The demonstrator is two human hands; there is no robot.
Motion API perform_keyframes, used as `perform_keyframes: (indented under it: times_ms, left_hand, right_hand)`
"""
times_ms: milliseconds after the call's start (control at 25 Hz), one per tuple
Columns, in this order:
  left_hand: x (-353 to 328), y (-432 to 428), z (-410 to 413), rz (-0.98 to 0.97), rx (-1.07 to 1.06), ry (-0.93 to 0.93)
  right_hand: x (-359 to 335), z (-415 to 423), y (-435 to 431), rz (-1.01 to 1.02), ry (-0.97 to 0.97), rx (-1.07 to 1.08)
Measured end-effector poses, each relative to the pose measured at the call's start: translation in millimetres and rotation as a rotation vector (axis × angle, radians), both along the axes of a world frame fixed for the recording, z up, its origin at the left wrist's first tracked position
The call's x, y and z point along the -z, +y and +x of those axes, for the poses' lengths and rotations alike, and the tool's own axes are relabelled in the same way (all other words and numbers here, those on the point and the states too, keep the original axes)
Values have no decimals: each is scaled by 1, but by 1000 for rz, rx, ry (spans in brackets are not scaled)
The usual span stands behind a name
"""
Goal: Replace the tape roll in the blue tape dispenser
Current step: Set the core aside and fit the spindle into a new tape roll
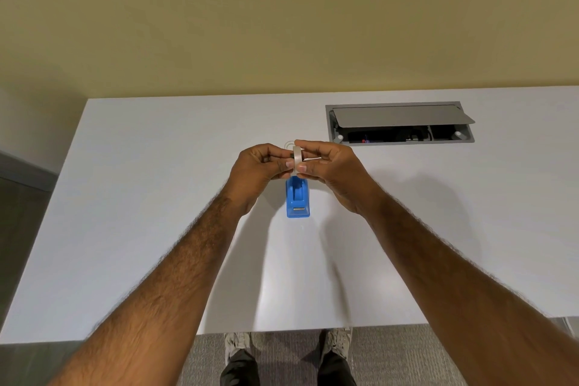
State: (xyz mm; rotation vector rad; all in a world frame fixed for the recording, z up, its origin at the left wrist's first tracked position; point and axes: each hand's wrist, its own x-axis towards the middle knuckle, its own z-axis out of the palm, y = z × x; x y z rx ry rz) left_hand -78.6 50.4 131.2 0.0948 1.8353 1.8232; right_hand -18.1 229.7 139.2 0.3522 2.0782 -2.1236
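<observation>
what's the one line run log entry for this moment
both hands: left hand, right hand hold tape roll | above blue dispenser | dispenser on table

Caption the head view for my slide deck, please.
Both hands, left hand and right hand, hold a tape roll above the blue tape dispenser on a white table.

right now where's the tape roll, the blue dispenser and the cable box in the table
tape roll (297,157): head view, outer rim between the fingertips
blue dispenser (297,204): head view, top near the cutter
cable box (399,116): head view, raised grey lid

Blue tape dispenser (298,200); whitish tape roll (296,160); white table (156,197); yellow wall (282,19).
</observation>
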Motion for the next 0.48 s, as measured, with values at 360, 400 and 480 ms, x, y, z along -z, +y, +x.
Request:
perform_keyframes:
  times_ms: [360, 400, 480]
  left_hand:
    - [0, 0, -4, -31, 38, 6]
    - [0, 1, -3, -39, 32, 11]
    - [2, 4, -2, -57, 7, 17]
  right_hand:
    - [3, 0, 0, -86, -24, 5]
    - [3, 0, 0, -89, -25, 11]
    - [4, 1, -1, -112, -30, 44]
